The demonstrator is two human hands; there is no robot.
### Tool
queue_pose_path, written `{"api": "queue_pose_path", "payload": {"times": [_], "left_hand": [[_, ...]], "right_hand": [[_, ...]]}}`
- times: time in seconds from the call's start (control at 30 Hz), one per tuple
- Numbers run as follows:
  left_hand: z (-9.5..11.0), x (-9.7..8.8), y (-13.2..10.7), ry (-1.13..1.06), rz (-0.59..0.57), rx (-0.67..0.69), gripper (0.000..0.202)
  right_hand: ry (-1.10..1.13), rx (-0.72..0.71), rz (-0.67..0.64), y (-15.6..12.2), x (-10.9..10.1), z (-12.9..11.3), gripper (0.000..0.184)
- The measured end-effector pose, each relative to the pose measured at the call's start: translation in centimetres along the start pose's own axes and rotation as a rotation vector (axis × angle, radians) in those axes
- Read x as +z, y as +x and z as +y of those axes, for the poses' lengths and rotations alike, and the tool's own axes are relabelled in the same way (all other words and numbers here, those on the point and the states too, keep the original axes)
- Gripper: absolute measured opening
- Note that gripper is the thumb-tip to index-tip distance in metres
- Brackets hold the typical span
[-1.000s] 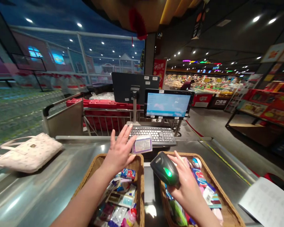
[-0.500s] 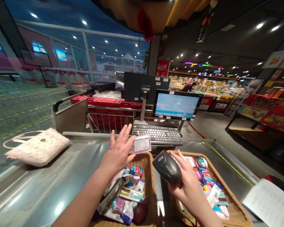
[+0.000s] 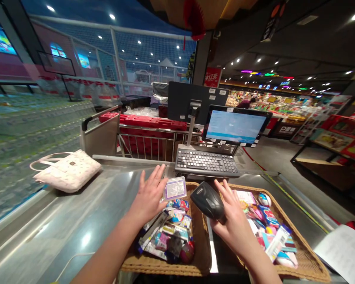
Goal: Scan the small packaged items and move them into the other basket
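My left hand (image 3: 149, 196) pinches a small clear pack with a purple-edged label (image 3: 175, 189) between thumb and fingers, the label facing up. It is held over the far end of the left wicker basket (image 3: 205, 236), which contains several small wrapped items. In my right hand (image 3: 235, 217) is a black barcode scanner (image 3: 207, 200), its head pointing left toward the pack, with a gap between them. The right wicker basket (image 3: 309, 252) lies under and beyond that hand. Colourful packets (image 3: 269, 215) and a white tube-like pack fill part of it.
Behind the baskets are a keyboard (image 3: 207, 162) and a lit monitor (image 3: 238, 125). A cream handbag (image 3: 69, 172) rests on the metal counter (image 3: 106, 189) at left. White paper (image 3: 343, 252) lies at the right edge. A metal trolley (image 3: 148, 140) stands beyond the counter.
The view has shifted, so the counter and baskets appear farther right and slightly higher. The pack and scanner are still held, and the gap between them looks a little narrower.
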State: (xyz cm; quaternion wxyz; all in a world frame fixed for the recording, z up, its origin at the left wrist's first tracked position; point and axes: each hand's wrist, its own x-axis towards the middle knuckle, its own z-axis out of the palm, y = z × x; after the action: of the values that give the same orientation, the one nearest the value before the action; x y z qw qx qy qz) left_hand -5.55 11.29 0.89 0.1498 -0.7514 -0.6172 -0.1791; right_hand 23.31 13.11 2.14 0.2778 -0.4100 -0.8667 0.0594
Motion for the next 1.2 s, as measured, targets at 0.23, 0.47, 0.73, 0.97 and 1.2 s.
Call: {"api": "queue_pose_path", "payload": {"times": [0.23,0.47,0.73,0.97,1.2], "left_hand": [[-1.0,2.1,-2.8,-0.06,-0.095,-0.033,0.053],[-1.0,4.4,-4.6,-0.099,-0.215,-0.024,0.053],[-0.6,6.4,-6.2,-0.127,-0.293,0.023,0.067],[-0.1,7.5,-7.2,-0.171,-0.404,0.045,0.069],[0.7,8.1,-7.5,-0.3,-0.561,0.171,0.073]], "right_hand": [[-0.001,0.008,-0.041,-0.1,1.1,-1.0,0.043],[-0.003,0.011,-0.05,-0.4,2.0,-1.4,0.044],[0.038,0.035,-0.059,-0.8,2.5,-1.6,0.049],[0.073,0.014,-0.103,-1.2,3.5,-1.6,0.05],[0.089,0.033,-0.137,-1.1,3.3,-2.1,0.05]]}}
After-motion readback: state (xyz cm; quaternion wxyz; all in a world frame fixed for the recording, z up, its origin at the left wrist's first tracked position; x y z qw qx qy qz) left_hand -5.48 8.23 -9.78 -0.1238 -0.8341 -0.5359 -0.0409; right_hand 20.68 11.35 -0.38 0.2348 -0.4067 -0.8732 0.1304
